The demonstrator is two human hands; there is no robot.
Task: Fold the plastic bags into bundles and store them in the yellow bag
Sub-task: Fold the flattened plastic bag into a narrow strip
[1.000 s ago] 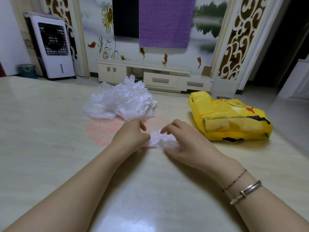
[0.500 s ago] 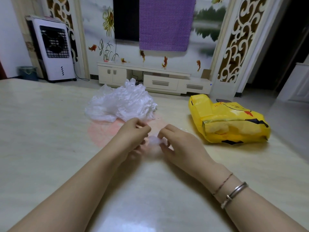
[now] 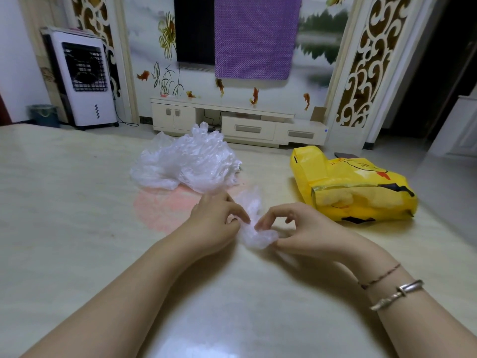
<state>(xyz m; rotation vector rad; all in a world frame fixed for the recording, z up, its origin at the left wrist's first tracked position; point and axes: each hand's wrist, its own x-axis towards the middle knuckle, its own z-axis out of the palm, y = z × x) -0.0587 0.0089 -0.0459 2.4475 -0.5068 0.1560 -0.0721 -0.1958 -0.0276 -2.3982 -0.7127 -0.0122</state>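
Observation:
A small clear plastic bag, crumpled into a tight wad with a loose tail sticking up, sits between my hands at the table's middle. My left hand pinches its left side with thumb and forefinger. My right hand pinches its right side, fingers curled around it. A loose heap of clear plastic bags lies just beyond my left hand. The yellow bag, printed with a cartoon face, lies on its side at the right, its mouth facing me.
The pale marble-patterned table has a pink round mark under the heap. Beyond its far edge stand a white TV cabinet, a white air cooler and a small bin.
The bag bundle has been worked smaller and twisted; a tail of plastic now sticks up between my hands. My right hand has lifted its fingers into an arch over the wad.

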